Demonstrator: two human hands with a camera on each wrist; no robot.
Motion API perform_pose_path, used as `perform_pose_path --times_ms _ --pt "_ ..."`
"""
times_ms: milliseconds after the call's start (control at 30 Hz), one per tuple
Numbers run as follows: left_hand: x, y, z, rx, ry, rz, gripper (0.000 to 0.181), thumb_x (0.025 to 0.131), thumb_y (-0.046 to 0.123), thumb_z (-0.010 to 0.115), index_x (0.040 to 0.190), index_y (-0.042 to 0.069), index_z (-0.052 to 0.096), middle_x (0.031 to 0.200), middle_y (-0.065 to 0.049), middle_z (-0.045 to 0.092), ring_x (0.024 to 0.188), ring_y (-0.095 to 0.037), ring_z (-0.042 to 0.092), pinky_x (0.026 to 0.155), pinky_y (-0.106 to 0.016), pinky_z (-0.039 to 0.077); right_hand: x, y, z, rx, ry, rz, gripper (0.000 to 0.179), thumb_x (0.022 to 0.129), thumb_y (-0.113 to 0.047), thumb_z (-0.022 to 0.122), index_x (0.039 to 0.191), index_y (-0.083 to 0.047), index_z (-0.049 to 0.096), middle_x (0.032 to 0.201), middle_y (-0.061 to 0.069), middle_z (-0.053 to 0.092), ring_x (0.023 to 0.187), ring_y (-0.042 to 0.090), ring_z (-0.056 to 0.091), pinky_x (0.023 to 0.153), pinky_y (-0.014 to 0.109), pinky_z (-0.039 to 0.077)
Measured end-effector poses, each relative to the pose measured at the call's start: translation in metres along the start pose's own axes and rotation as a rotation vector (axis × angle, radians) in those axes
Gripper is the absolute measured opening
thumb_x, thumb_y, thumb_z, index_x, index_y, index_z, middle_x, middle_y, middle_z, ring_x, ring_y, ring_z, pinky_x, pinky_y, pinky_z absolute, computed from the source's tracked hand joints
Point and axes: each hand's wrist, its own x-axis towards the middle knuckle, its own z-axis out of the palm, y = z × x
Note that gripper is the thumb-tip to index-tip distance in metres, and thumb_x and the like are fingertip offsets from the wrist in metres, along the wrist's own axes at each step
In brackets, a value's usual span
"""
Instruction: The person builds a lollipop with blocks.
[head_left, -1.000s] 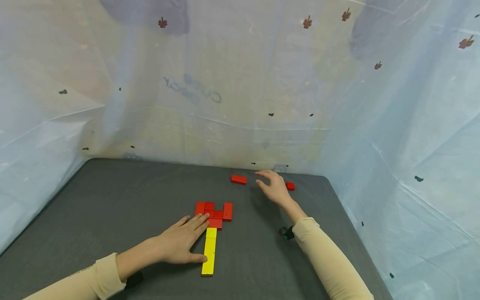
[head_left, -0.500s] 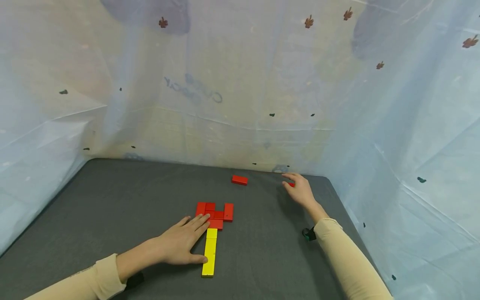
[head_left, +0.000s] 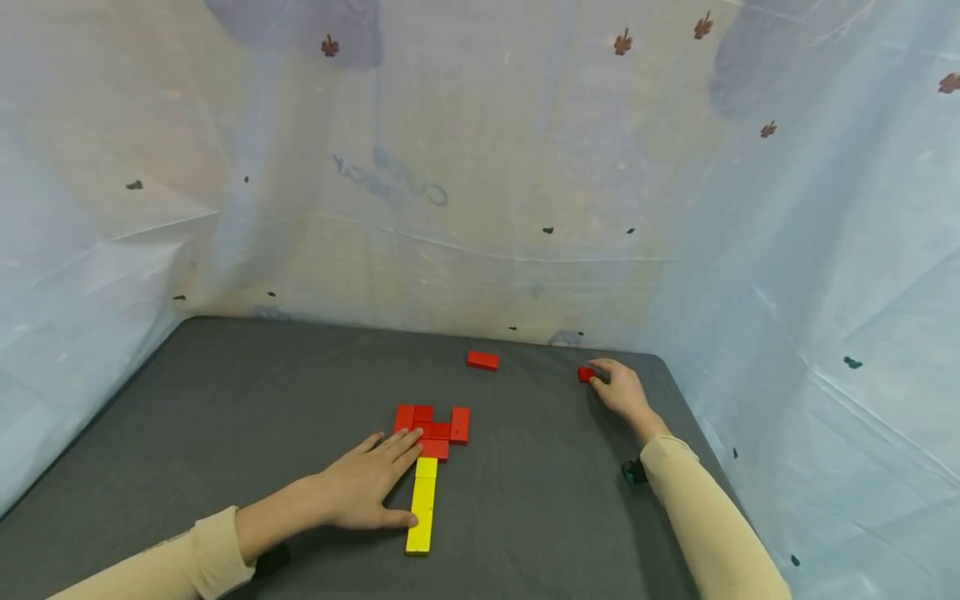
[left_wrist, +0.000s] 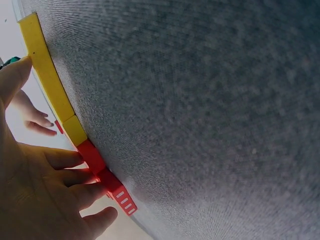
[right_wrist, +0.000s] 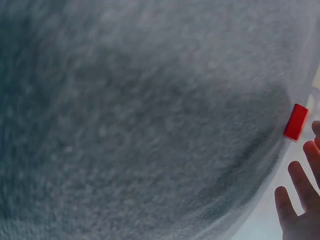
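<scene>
My left hand [head_left: 360, 487] lies with its fingers spread, fingertips on a cluster of red blocks [head_left: 435, 448] and thumb against the yellow strip [head_left: 422, 517]. In the left wrist view, that strip is a long yellow block [left_wrist: 47, 70] with a short yellow block [left_wrist: 75, 131] at its end, joining the red ones. One red block [left_wrist: 125, 200] there has slots in its side. Toward the table's far right, my right hand [head_left: 622, 392] pinches a small red block [head_left: 585, 375] between thumb and index finger. In the right wrist view its other fingers [right_wrist: 300, 182] are extended.
A loose red block [head_left: 482, 361] lies near the back edge of the dark grey table [head_left: 300, 375], left of my right hand; the right wrist view shows a red block [right_wrist: 296, 121] too. Translucent plastic sheeting [head_left: 450, 275] hangs behind and on both sides.
My right hand has moved right, past the loose red block, to the small red block, and its thumb and index finger have closed on it. My left hand has stayed in place.
</scene>
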Motion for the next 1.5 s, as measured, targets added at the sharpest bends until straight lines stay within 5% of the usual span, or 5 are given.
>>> perform_pose_path --times_ms 1000,1500 --pt "0.0 0.002 -0.002 -0.019 0.007 0.005 0.104 0.077 0.08 0.047 0.152 0.011 0.028 0.162 -0.006 0.013 0.148 -0.028 0.016 0.115 -0.058 0.016 -0.004 0.012 0.008 -0.015 -0.004 0.042 0.03 0.091 -0.02 0.066 0.12 -0.011 0.068 0.128 0.018 0.061 0.12 0.042 0.052 0.099 0.058 0.041" --pt "0.001 -0.002 -0.003 -0.024 0.039 -0.015 0.104 0.077 0.082 0.046 0.152 0.013 0.027 0.162 -0.005 0.012 0.148 -0.028 0.014 0.116 -0.057 0.014 -0.015 -0.015 0.019 0.054 0.06 -0.096 0.028 0.089 -0.021 0.069 0.116 -0.012 0.07 0.125 0.015 0.062 0.119 0.038 0.054 0.1 0.056 0.041"
